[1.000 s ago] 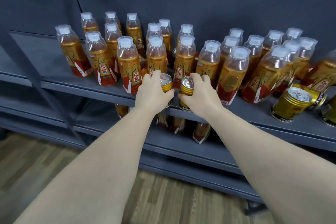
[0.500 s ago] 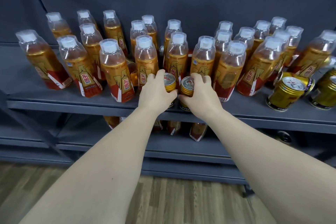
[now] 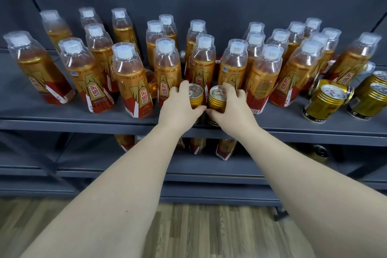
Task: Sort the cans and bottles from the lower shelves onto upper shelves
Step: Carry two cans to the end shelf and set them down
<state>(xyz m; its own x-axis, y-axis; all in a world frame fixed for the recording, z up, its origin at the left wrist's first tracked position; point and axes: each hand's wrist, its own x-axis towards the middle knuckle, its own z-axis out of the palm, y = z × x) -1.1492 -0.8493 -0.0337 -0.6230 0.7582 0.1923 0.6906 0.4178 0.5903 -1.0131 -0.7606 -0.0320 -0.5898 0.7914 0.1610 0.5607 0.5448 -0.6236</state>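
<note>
My left hand (image 3: 178, 109) grips a gold can (image 3: 195, 95) that stands on the upper shelf (image 3: 83, 119). Right beside it, my right hand (image 3: 232, 109) grips a second gold can (image 3: 217, 98). The two cans stand side by side near the shelf's front edge, just in front of several orange bottles (image 3: 167, 69) with white caps. On the lower shelf (image 3: 209, 165), below my wrists, stand more bottles (image 3: 226, 148), mostly hidden by the upper shelf.
Several gold cans (image 3: 324, 102) stand at the right end of the upper shelf. Another can (image 3: 319, 153) sits on the lower shelf at the right. A dark back panel closes the shelving. Wood-pattern floor (image 3: 199, 232) lies below.
The camera has shifted, so the shelf now sits level and closer. Both hands keep hold of their cans at the shelf's front, the cans a little further in among the bottles.
</note>
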